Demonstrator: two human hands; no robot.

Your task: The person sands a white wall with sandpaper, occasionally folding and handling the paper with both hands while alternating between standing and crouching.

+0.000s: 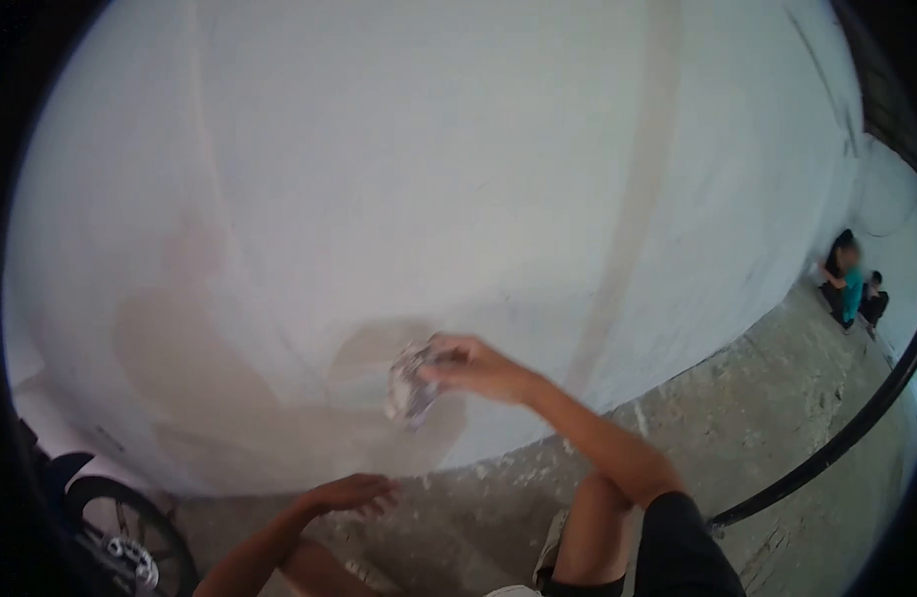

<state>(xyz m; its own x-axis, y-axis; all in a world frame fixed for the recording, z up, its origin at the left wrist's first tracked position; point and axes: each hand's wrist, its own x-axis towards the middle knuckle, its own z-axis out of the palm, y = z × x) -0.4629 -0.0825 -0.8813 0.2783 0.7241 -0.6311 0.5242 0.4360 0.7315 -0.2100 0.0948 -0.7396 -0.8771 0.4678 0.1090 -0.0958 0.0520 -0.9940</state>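
Note:
My right hand [470, 366] grips a crumpled greyish-white wad [410, 386] between thumb and fingers, raised in front of the white wall [458, 149]. The wad looks like paper or cloth, mottled with darker marks; I cannot tell which. Lower and to the left, my left hand [356, 494] hangs with its fingers loosely apart, holding nothing. It is over the concrete floor near the foot of the wall, between my bent knees. Shadows of my head and arm fall on the wall around the wad.
A motorbike wheel [130, 542] with a brake disc stands at the lower left. A thick black bar [826, 448] curves across the right side. Two people [846, 281] sit far off by the wall at right. Worn concrete floor [757, 418] runs along the wall.

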